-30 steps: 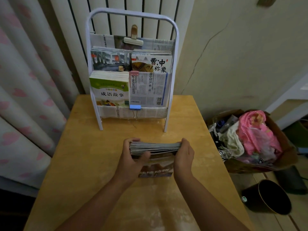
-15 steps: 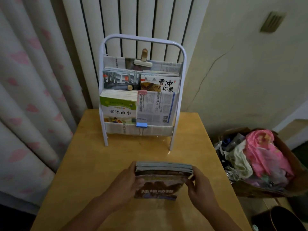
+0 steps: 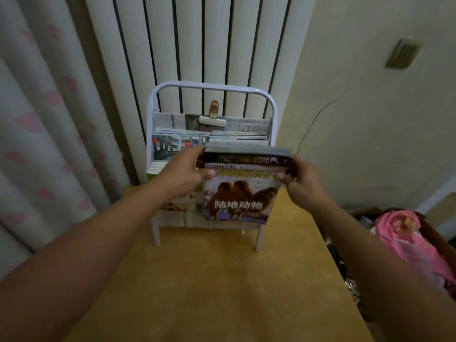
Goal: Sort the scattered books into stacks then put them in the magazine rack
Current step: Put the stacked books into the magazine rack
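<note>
**Two hands hold one stack of books up at the rack**

There are two hands, one stack in them, and one rack. The left hand (image 3: 183,172) holds the left side of the stack of thin paper books with a brown camel on the front cover (image 3: 240,191). Its thumb lies on the cover and its other fingers go behind. The right hand (image 3: 299,177) grips the right side the same way, thumb in front. Both arms reach forward, nearly straight.

The stack stands upright between the two hands, up off the yellow wooden table (image 3: 222,280). It is in front of the right half of the white metal tube magazine rack (image 3: 212,86). Its cover has white words low down and a dark strip of small pictures on top. The page edges on top look grey.

Left of the grip, behind the left hand, more books sit in the rack, one with a green edge (image 3: 154,172). Above the grip, one tan clip (image 3: 213,114) holds newspaper at the back of the rack. Far right of the grip lies one pink cloth bundle (image 3: 407,238).
</note>
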